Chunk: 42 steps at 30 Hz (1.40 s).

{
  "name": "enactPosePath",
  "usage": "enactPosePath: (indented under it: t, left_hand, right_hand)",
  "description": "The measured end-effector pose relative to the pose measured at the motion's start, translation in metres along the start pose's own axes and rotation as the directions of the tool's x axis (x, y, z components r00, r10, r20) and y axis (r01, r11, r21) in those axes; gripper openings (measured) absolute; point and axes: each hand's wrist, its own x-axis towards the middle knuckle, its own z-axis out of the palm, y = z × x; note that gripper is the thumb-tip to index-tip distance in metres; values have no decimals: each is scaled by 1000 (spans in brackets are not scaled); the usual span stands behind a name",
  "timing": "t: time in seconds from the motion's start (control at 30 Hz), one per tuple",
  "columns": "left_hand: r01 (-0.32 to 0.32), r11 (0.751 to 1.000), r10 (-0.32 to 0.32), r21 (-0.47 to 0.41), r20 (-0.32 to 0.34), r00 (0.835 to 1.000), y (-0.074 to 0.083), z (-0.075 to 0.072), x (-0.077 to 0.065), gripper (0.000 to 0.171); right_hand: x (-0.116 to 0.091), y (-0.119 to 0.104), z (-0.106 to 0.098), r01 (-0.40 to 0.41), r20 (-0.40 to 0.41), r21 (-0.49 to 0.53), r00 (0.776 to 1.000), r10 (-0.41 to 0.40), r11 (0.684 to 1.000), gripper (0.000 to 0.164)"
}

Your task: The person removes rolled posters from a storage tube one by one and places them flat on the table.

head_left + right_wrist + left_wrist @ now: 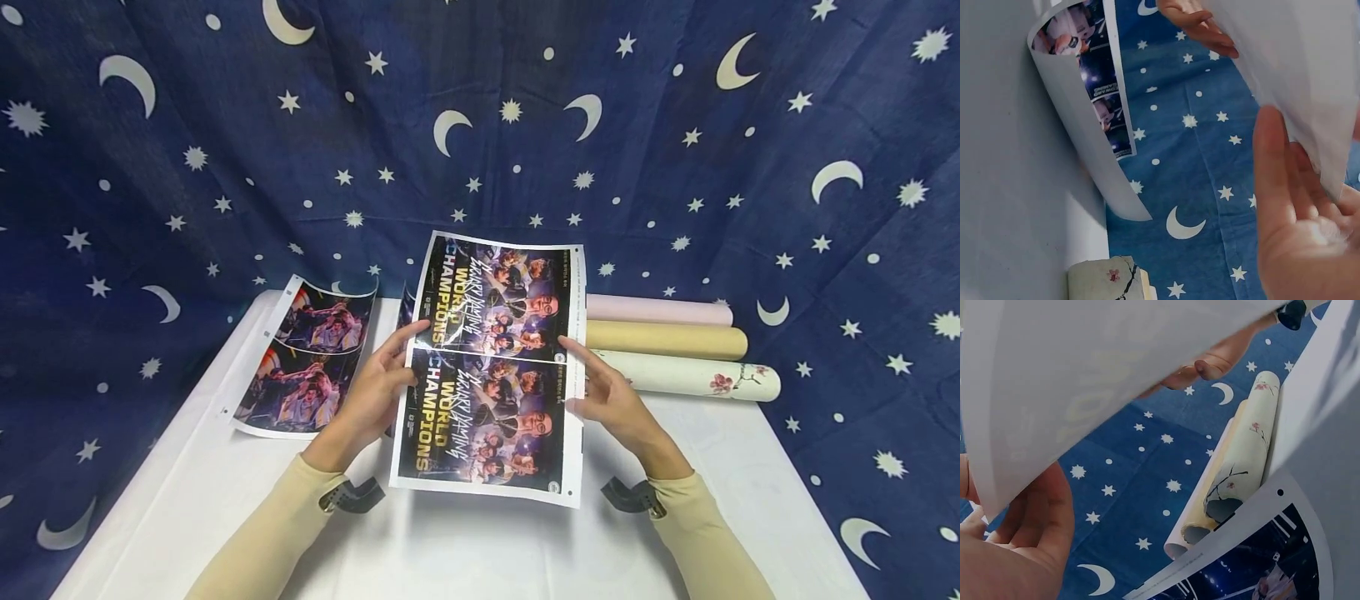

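A glossy printed poster sheet point(487, 421) is held up over the table, tilted toward the head camera. It carries two copies of a group picture lettered "World Champions", turned sideways. My left hand point(372, 396) grips its left edge, and my right hand point(617, 404) grips the right edge. Both wrist views show the sheet's pale back point(1054, 375), with fingers of the left hand point(1029, 544) and right hand point(1304, 212) behind it. To the left, a second, curled printed sheet point(311, 362) stands on the table. Another print point(406, 307) is mostly hidden behind the held sheet.
Three paper rolls lie at the back right of the white table point(675, 500): a pink roll point(660, 309), a tan roll point(667, 339) and a white floral roll point(697, 377). A blue moon-and-star cloth point(517, 108) hangs behind the table.
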Motion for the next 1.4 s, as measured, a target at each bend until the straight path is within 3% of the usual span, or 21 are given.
enactPosePath:
  t: [0.17, 0.27, 0.47, 0.7, 0.83, 1.0, 1.13, 1.3, 1.4]
  left_hand:
    - [52, 996, -48, -67, 53, 997, 0, -3, -2, 85]
    - [74, 993, -66, -90, 83, 994, 2, -5, -3, 86]
    - [63, 998, -58, -32, 119, 991, 3, -6, -5, 85]
    - [4, 999, -9, 55, 99, 995, 0, -5, -4, 76]
    - [-32, 998, 30, 54, 36, 999, 2, -4, -1, 78]
    - [-97, 995, 98, 14, -107, 989, 6, -2, 1, 78]
    - [-186, 982, 175, -27, -225, 959, 9, 2, 2, 79]
    - [-236, 971, 209, -39, -342, 916, 11, 2, 3, 78]
    - [-249, 967, 212, -46, -391, 896, 9, 2, 4, 79]
  right_hand:
    - [-1, 2, -2, 49, 101, 148, 993, -64, 988, 98]
    - [0, 5, -3, 79, 125, 174, 987, -102, 982, 99]
    - [0, 7, -5, 56, 65, 109, 996, -63, 993, 93]
    - [2, 6, -5, 10, -24, 16, 1000, -9, 1000, 85]
    - [6, 4, -5, 20, -105, 39, 994, -16, 999, 74]
    - [6, 1, -3, 125, -203, 135, 974, -97, 983, 58]
    - [6, 4, 3, 189, -325, 41, 931, -166, 981, 53]
    - [10, 15, 18, 168, -461, -97, 866, -195, 981, 54]
    - [9, 22, 26, 162, -486, -108, 852, -195, 981, 53]
